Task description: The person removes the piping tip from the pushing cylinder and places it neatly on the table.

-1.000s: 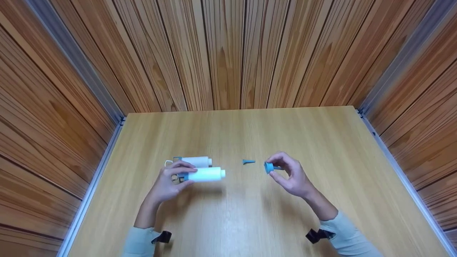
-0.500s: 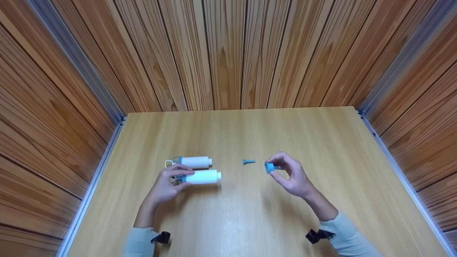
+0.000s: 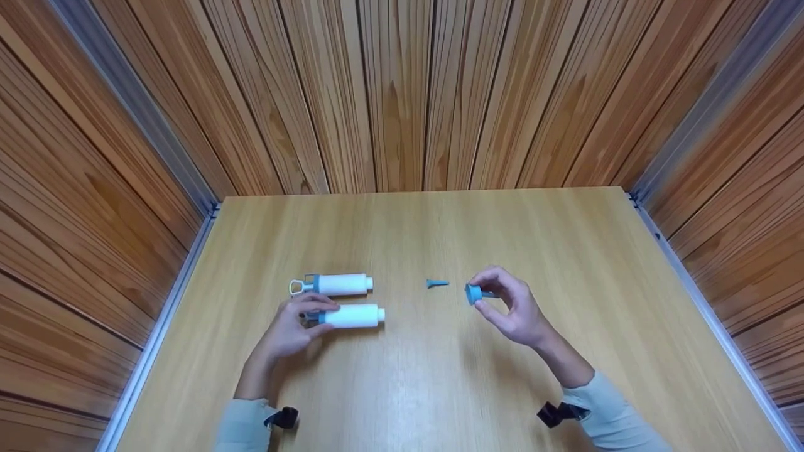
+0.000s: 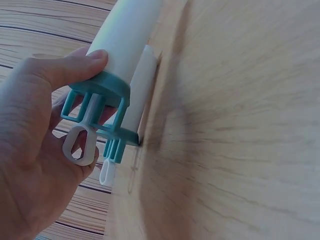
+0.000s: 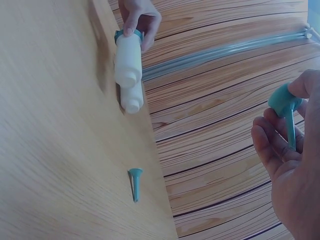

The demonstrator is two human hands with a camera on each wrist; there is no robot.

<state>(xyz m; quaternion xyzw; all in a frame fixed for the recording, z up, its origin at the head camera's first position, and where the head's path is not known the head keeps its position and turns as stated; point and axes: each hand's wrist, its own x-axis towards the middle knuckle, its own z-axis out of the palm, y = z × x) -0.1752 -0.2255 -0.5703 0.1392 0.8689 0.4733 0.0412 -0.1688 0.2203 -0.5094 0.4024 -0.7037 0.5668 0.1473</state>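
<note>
My left hand [image 3: 298, 323] grips a white syringe-like pump [image 3: 353, 316] by its blue-green collar end, thumb and fingers on either side. The left wrist view shows its white pull ring [image 4: 80, 145] and blue-green finger frame near my palm. A shadow lies beside this pump, which appears slightly above the table. Just behind it, a second, similar pump [image 3: 342, 284] lies on the table. My right hand [image 3: 512, 307] pinches a blue-green funnel-shaped nozzle [image 3: 473, 294] by its wide cup, the thin stem pointing back toward the palm. Between the hands lies another, smaller-looking blue-green nozzle [image 3: 437, 284].
The wooden table [image 3: 414, 232] reaches back to a plank wall [image 3: 402, 94]. Plank walls with metal rails [image 3: 163, 314] stand at both sides. A black strap mount [image 3: 559, 414] sits on each sleeve.
My left hand has lowered the pump toward the table, slightly nearer to me and to the left. The second pump is now more exposed. My right hand stays with the nozzle.
</note>
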